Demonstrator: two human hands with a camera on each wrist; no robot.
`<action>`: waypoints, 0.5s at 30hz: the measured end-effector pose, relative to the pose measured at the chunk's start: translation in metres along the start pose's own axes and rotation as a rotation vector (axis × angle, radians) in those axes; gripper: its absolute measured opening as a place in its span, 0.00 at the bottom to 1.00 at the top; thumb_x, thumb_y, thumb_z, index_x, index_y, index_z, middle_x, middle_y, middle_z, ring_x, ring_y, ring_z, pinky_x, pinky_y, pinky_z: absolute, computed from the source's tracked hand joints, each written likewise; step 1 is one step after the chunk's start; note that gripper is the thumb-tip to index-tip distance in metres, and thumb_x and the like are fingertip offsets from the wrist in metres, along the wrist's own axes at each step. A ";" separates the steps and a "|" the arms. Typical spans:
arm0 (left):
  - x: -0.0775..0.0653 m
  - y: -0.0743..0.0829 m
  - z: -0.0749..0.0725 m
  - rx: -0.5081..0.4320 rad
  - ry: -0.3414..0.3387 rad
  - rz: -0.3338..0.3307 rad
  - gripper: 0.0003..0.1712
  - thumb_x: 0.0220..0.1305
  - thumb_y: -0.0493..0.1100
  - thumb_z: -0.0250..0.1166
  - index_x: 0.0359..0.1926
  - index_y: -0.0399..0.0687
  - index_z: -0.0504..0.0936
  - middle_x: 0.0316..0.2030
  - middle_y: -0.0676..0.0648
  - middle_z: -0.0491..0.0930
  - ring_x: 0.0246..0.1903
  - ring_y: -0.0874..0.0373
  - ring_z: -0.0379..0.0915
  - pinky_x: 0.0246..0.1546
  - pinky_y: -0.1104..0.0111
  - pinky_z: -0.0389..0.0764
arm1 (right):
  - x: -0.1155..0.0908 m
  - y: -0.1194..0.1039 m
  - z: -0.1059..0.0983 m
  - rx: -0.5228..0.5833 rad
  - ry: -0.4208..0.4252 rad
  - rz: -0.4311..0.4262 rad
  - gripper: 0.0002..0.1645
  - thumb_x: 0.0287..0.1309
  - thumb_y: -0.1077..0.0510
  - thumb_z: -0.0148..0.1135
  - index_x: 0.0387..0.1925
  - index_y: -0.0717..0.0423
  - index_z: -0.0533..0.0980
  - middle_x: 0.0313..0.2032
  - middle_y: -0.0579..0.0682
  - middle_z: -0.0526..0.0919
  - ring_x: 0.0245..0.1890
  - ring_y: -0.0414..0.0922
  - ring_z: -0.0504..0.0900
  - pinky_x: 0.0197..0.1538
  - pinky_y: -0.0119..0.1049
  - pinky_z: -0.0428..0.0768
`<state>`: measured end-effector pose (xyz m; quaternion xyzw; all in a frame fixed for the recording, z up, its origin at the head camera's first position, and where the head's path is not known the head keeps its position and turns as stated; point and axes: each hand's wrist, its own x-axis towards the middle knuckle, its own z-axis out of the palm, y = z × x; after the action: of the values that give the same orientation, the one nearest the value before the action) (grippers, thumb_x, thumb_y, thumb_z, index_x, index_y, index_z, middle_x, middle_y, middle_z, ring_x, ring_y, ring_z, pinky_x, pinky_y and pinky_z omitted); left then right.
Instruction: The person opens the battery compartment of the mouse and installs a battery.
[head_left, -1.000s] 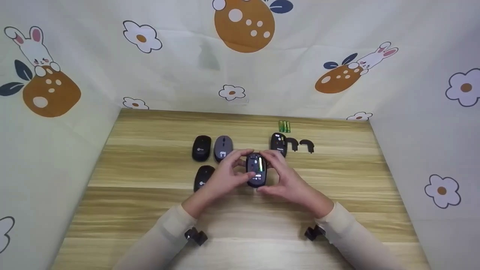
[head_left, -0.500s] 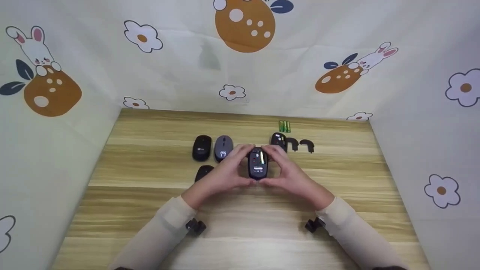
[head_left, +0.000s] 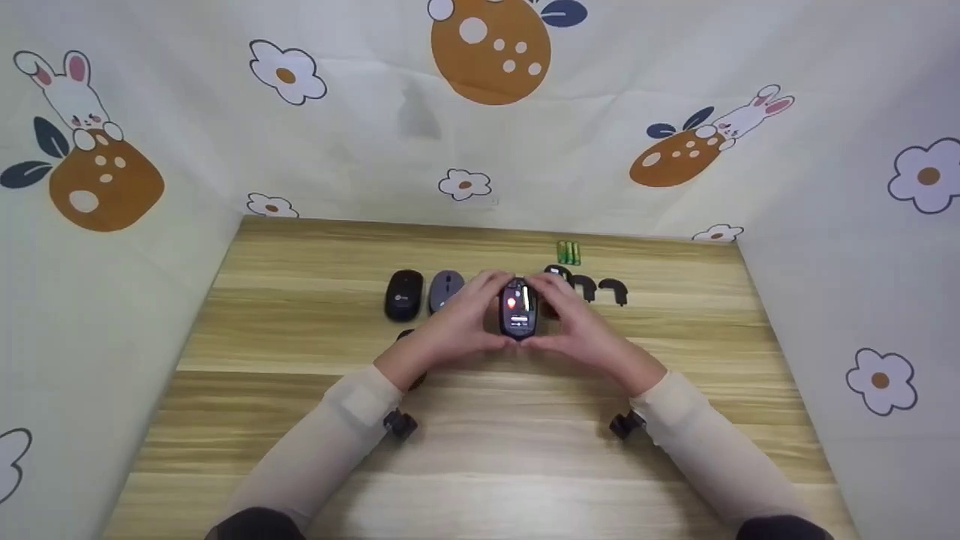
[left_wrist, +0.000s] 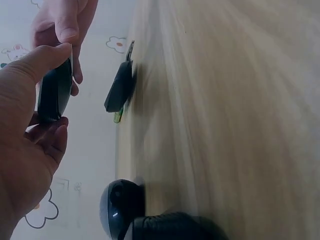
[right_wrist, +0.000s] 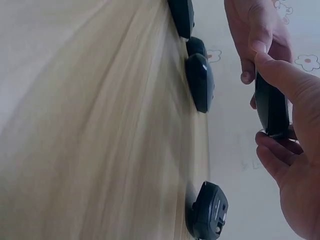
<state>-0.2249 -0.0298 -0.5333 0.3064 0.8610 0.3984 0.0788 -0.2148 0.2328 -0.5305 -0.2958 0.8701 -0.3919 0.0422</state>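
Both hands hold a black computer mouse (head_left: pixel 518 321) by its two ends, with its underside turned up. A battery (head_left: pixel 526 298) shows in its slot, and a red light glows beside it. My left hand (head_left: pixel 466 319) grips from the left and my right hand (head_left: pixel 576 324) from the right, thumbs at the near end and fingertips at the far end. Seen from the left wrist, the mouse (left_wrist: pixel 54 92) is raised off the table. Just behind my right fingers lies another upturned mouse (head_left: pixel 556 270), partly hidden by them.
Two hook-shaped black covers (head_left: pixel 615 289) lie to the right, and several green batteries (head_left: pixel 568 253) lie behind them. At left are a black mouse (head_left: pixel 404 295) and a grey mouse (head_left: pixel 445 288). Another dark mouse (head_left: pixel 406 333) is mostly hidden under the left wrist.
Both hands have carried the mouse away from me, toward the back. My left thumb has moved off its underside to the near end. A red light now shows on it.
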 end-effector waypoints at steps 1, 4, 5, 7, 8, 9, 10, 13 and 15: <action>0.003 -0.001 0.000 0.009 -0.002 0.002 0.62 0.57 0.44 0.87 0.86 0.43 0.61 0.79 0.43 0.67 0.78 0.46 0.65 0.80 0.53 0.67 | 0.002 0.002 -0.001 -0.007 -0.001 0.003 0.62 0.54 0.51 0.88 0.84 0.55 0.64 0.78 0.52 0.68 0.76 0.55 0.71 0.80 0.55 0.70; 0.013 -0.005 -0.001 0.024 -0.007 0.006 0.61 0.58 0.44 0.87 0.85 0.42 0.63 0.78 0.42 0.67 0.78 0.46 0.65 0.80 0.52 0.67 | 0.008 0.008 -0.004 -0.028 0.009 -0.004 0.61 0.54 0.50 0.89 0.83 0.56 0.66 0.76 0.53 0.71 0.75 0.55 0.72 0.81 0.55 0.69; 0.016 -0.005 -0.002 0.029 -0.009 0.005 0.60 0.58 0.45 0.87 0.85 0.42 0.63 0.78 0.42 0.67 0.78 0.46 0.65 0.81 0.52 0.66 | 0.010 0.010 -0.005 -0.034 0.015 -0.009 0.61 0.53 0.51 0.89 0.83 0.56 0.66 0.75 0.54 0.72 0.75 0.55 0.72 0.81 0.55 0.68; 0.022 -0.007 -0.003 0.032 -0.017 -0.003 0.60 0.58 0.45 0.87 0.85 0.42 0.63 0.78 0.42 0.67 0.78 0.46 0.64 0.81 0.52 0.66 | 0.014 0.013 -0.006 -0.047 0.024 -0.008 0.60 0.53 0.52 0.90 0.82 0.58 0.67 0.74 0.55 0.73 0.75 0.55 0.73 0.81 0.55 0.68; 0.025 -0.008 -0.004 0.033 -0.022 -0.012 0.60 0.58 0.45 0.87 0.85 0.43 0.63 0.78 0.43 0.67 0.78 0.47 0.64 0.81 0.52 0.66 | 0.016 0.015 -0.007 -0.051 0.027 -0.006 0.61 0.52 0.52 0.90 0.82 0.58 0.67 0.74 0.56 0.73 0.75 0.56 0.73 0.81 0.56 0.67; 0.028 -0.009 -0.004 0.033 -0.028 -0.020 0.60 0.59 0.46 0.87 0.85 0.44 0.63 0.78 0.43 0.67 0.78 0.47 0.64 0.81 0.53 0.66 | 0.018 0.017 -0.007 -0.055 0.027 -0.001 0.61 0.52 0.52 0.90 0.82 0.58 0.67 0.74 0.56 0.73 0.75 0.56 0.72 0.81 0.55 0.67; 0.031 -0.010 -0.004 0.036 -0.034 -0.027 0.60 0.59 0.47 0.87 0.85 0.44 0.63 0.79 0.43 0.67 0.78 0.47 0.64 0.81 0.53 0.66 | 0.020 0.019 -0.007 -0.059 0.026 0.005 0.61 0.52 0.52 0.90 0.82 0.59 0.67 0.74 0.56 0.73 0.75 0.56 0.73 0.81 0.55 0.67; 0.038 -0.013 -0.005 0.041 -0.053 -0.039 0.60 0.59 0.47 0.87 0.85 0.44 0.63 0.78 0.43 0.67 0.78 0.47 0.65 0.80 0.52 0.66 | 0.024 0.024 -0.008 -0.070 0.019 0.022 0.61 0.52 0.51 0.90 0.82 0.59 0.67 0.74 0.55 0.73 0.75 0.56 0.72 0.81 0.55 0.67; 0.042 -0.016 -0.005 0.053 -0.061 -0.036 0.60 0.58 0.47 0.87 0.85 0.44 0.63 0.78 0.43 0.68 0.77 0.46 0.66 0.80 0.52 0.67 | 0.027 0.027 -0.009 -0.084 0.019 0.030 0.61 0.52 0.50 0.90 0.82 0.59 0.68 0.74 0.55 0.74 0.74 0.55 0.72 0.81 0.54 0.68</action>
<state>-0.2681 -0.0158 -0.5369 0.3046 0.8739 0.3643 0.1039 -0.2530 0.2381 -0.5392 -0.2805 0.8905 -0.3573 0.0277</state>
